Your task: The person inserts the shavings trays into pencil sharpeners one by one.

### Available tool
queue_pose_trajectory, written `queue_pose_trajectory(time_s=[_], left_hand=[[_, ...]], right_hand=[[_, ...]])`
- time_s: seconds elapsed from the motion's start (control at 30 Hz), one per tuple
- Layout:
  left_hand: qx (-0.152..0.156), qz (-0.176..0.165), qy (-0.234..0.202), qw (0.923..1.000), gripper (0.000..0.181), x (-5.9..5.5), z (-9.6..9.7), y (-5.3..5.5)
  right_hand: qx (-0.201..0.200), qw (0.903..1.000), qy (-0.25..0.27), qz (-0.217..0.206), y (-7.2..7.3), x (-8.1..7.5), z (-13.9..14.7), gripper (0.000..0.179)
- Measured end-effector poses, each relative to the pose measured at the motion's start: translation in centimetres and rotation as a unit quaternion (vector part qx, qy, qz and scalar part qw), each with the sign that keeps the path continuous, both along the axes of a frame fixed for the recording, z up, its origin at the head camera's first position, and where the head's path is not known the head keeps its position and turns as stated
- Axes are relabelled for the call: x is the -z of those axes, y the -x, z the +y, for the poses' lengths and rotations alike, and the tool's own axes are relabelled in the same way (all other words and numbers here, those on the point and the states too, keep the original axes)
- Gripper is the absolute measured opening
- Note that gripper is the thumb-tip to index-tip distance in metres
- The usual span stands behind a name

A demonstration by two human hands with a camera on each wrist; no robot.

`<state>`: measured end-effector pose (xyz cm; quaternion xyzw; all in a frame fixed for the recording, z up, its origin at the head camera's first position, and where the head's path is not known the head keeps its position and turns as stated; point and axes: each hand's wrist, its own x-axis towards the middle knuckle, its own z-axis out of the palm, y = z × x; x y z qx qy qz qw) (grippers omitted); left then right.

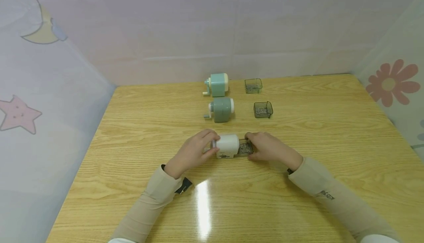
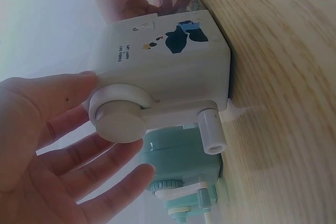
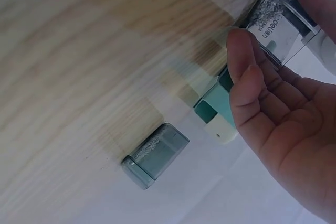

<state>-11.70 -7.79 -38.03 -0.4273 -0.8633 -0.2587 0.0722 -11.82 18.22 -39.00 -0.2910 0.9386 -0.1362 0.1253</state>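
A white crank pencil sharpener (image 1: pixel 227 144) lies on the table, a panda print on its side. My left hand (image 1: pixel 196 150) holds its crank end, thumb on one side and fingers on the other. In the left wrist view its white crank handle (image 2: pixel 212 132) points toward the camera. From the opposite end a clear shavings drawer (image 1: pixel 245 147) sticks partly out, with grey shavings inside. My right hand (image 1: pixel 267 146) pinches this drawer between thumb and fingers. How deep the drawer sits in the body is hidden.
Beyond the white sharpener stand a grey-green sharpener (image 1: pixel 222 110) and a teal sharpener (image 1: pixel 218 85). To their right lie two separate drawers with shavings, a nearer drawer (image 1: pixel 263 110) and a farther drawer (image 1: pixel 253 86). A pale cloth wall (image 1: pixel 232 33) borders the table's back edge.
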Motion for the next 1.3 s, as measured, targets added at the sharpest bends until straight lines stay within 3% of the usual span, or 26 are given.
queue_pose_trajectory(time_s=[0.4, 1.3], left_hand=[[-0.001, -0.007, 0.001, 1.0, 0.026, 0.11, 0.02, 0.05], [-0.002, -0.013, 0.006, 0.9999, 0.025, -0.06, 0.03, -0.06]], right_hand=[[0.023, 0.9991, 0.03, -0.019, -0.1, 0.03, -0.07, 0.056], [0.015, 0.9982, 0.054, -0.023, 0.04, 0.32, -1.01, 0.055]])
